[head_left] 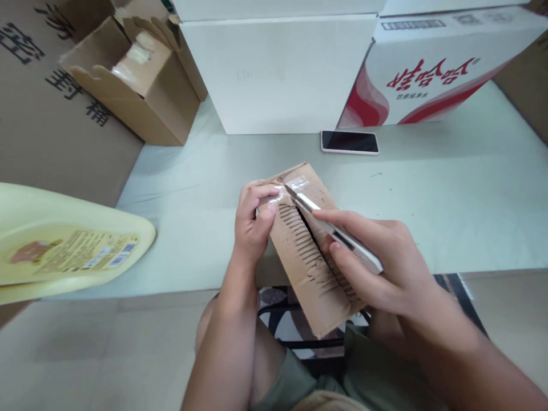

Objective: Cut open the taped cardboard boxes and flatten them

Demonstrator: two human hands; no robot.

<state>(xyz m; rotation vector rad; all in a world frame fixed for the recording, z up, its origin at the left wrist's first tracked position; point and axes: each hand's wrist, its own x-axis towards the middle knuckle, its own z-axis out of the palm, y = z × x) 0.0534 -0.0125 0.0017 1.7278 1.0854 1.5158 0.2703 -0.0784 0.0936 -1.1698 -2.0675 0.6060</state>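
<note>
A small brown cardboard box [299, 274] is tilted over the near edge of the table, with dark pen strokes on its face and a dark slit along its middle seam. My left hand [256, 220] grips its upper left corner, the thumb on top beside a strip of clear tape [299, 184]. In my right hand [372, 257] is a white utility knife [357, 251], held with the fingers along the handle. Its blade is out, and the tip touches the box near the tape at the top end of the slit.
A phone [350, 142] lies behind the box, before a large white carton [282, 74] and a red-and-white carton [428, 74]. An open cardboard box [158, 108] stands back left. A pale yellow bottle [77, 245] is at the left on the light green tabletop [462, 211].
</note>
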